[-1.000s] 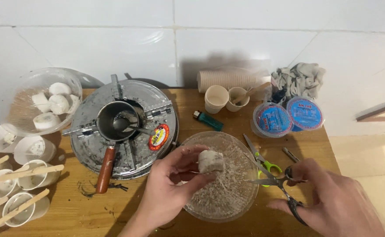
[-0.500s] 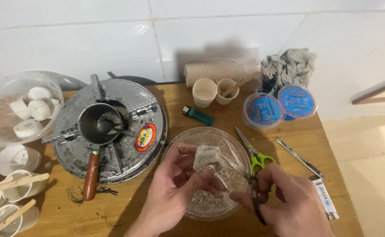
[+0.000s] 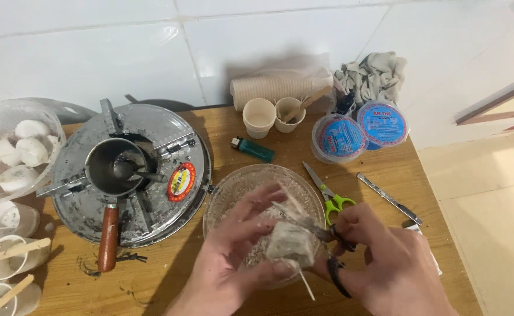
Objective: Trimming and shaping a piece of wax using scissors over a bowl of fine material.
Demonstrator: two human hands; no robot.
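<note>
Scissors (image 3: 327, 237) in the right hand (image 3: 386, 263), fingers through the dark loops and closed on them, blades meeting the thin white stick (image 3: 301, 275) that pokes out of a pale grey lump (image 3: 291, 243). The left hand (image 3: 239, 257) has its grip clamped round that lump, holding it just above the glass bowl (image 3: 222, 193) of grey crumbs in the middle of the wooden surface (image 3: 280, 164). I'd say the trick here is keeping the lump steady over the bowl so bits drop back in, fingertips clear of the blades, and snipping close to the lump in one clean cut. As for packaging: two round tubs with blue printed lids (image 3: 362, 131) sit side by side at the back right, a sleeve of tan paper cups (image 3: 271, 88) lies against the tiled wall, and there's a red and yellow oval sticker (image 3: 180, 181) on the round metal burner to the left. Green-handled scissors (image 3: 330, 196) lie just beside the bowl.
</note>
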